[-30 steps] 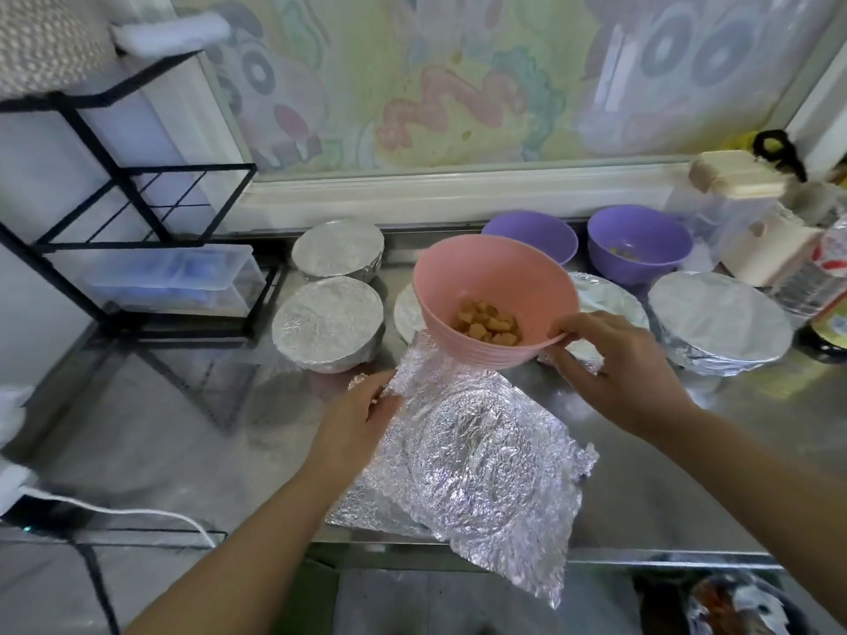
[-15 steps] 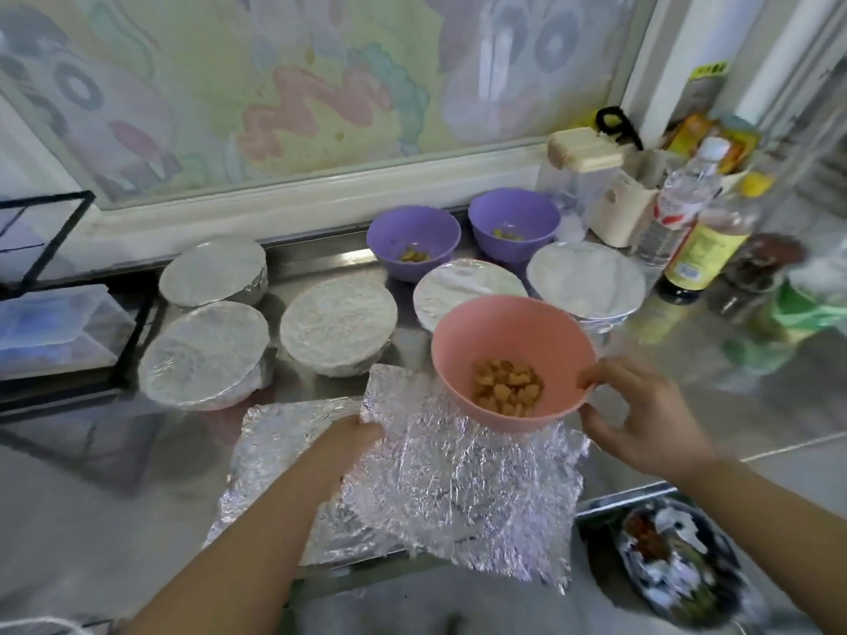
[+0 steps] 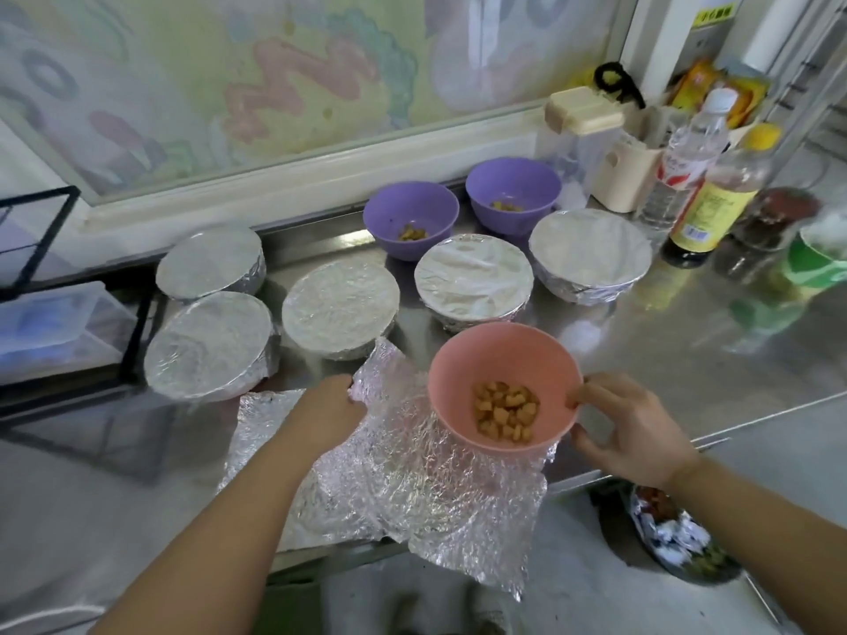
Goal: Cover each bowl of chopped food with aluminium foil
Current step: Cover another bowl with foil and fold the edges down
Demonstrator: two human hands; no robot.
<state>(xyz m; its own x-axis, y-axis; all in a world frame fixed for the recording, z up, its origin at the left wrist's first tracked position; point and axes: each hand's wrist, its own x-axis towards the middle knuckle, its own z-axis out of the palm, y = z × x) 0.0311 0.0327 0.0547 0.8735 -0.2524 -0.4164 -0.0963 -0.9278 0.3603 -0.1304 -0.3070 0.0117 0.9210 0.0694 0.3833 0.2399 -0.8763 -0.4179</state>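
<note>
- Since half a second ago, the pink bowl (image 3: 504,373) has come lower and nearer to us over the foil (image 3: 412,492). A second ago it was up by the sheet's far edge.
- The right hand (image 3: 637,433) still pinches the bowl's right rim, thumb on top and fingers beneath.
- We cannot tell whether the bowl rests on the foil or is held just above it. It is uncovered, with the chopped food (image 3: 504,414) showing.
- The left hand (image 3: 330,410) keeps its place at the foil's far-left edge, fingers curled down onto the sheet and gripping it. The corner beside it stands up.
- That raised corner is just beside the nearest of five covered bowls (image 3: 339,304).
- Two purple bowls (image 3: 410,213) stand open behind them.
- A second sheet (image 3: 261,433) lies under the first, on the left.
- The foil's near edge hangs past the front lip of the counter (image 3: 687,359).
- Bare counter lies right of the pink bowl, reaching back to the bottles (image 3: 706,208).
- More bare counter lies left of the sheets.
</note>
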